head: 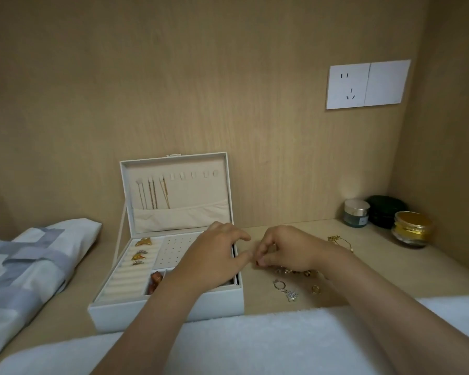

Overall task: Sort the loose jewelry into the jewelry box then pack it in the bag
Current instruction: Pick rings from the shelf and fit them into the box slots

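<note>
A white jewelry box [171, 309] sits open at the lower centre of the frame on a light wood bench [390, 266], its lid [173, 190] upright against the back wall with thin chains [153, 196] hanging inside it. Gold rings [140, 253] sit in the ring rolls at the box's left, and an amber piece [155, 282] lies in a compartment below them. The left hand [214, 258] hovers over the right half of the box, fingers loosely spread, holding nothing that can be seen. The right hand [290, 250], just beside the box, pinches its fingertips together on something too small to identify. Loose jewelry [293, 288] lies on the bench under and right of that hand, with a gold necklace [341, 240] further back. A white and grey bag [30, 269] lies at the left edge, and three jars [385, 215] stand at the right rear.
</note>
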